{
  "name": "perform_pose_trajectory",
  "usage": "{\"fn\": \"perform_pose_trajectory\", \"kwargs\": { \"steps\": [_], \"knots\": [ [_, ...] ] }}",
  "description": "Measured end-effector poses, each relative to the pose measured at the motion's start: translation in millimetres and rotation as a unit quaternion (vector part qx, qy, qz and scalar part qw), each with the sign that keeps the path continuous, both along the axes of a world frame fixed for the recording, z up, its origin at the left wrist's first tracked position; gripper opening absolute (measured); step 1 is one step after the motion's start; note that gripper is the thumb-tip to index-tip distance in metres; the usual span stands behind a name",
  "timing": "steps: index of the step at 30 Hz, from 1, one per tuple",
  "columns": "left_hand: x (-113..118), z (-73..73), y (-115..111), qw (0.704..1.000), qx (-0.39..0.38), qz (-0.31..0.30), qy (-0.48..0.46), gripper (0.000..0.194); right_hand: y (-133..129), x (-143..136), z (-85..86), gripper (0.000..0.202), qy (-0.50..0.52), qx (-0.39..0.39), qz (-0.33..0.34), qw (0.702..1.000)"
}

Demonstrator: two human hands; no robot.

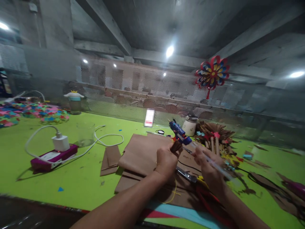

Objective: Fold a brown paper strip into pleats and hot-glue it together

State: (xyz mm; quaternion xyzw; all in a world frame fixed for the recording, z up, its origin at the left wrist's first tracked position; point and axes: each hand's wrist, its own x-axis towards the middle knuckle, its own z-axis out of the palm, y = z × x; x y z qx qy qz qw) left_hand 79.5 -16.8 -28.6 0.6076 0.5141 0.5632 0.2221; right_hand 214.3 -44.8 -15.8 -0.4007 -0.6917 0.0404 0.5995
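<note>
— Left hand, low and close: clamped on a folded brown paper piece above the cardboard sheets.
— Right hand: closed round a clear glue stick, just beside the blue glue gun.

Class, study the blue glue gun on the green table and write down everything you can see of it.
The glue gun has a blue, plastic-looking body and stands tilted behind the person's hands, its dark nozzle pointing down and right, where a small reddish glow shows. A dark part sticks up from its top rear. It stands over brown paper sheets on the green table. The left hand, holding a brown folded piece, is just below it; whether they touch is unclear.
</note>
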Motion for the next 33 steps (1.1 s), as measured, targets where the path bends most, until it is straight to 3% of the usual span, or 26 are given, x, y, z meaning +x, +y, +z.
{"fn": "perform_pose_trajectory", "kwargs": {
  "steps": [6, 10, 15, 21, 27, 33],
  "knots": [
    [-1, -6.7, 5, 0.999, 0.038, -0.014, 0.019, 0.029, -2, -3, 0.5, 0.029, 0.103, -0.037, 0.004, 0.994],
    [-4, -3.9, 4, 0.996, 0.061, -0.007, 0.058, 0.029, 0, -2, 1.3, 0.027, 0.098, -0.037, 0.009, 0.994],
    [-5, 2.9, -1, 0.993, 0.062, 0.005, 0.103, 0.031, 3, 2, 2.1, 0.013, 0.021, 0.091, -0.05, 0.994],
    [-4, 2.3, -3, 0.993, 0.045, 0.01, 0.112, 0.027, 9, 8, 1.6, 0.005, -0.096, 0.224, -0.075, 0.967],
    [-5, 3.4, -4, 0.991, 0.047, 0.018, 0.12, 0.022, 10, 11, 3.6, 0.014, -0.189, 0.286, -0.102, 0.934],
    [-5, 6.2, -5, 0.99, 0.029, 0.019, 0.134, 0.024, 10, 9, 5.6, 0.01, -0.2, 0.3, -0.108, 0.926]
  ]
}}
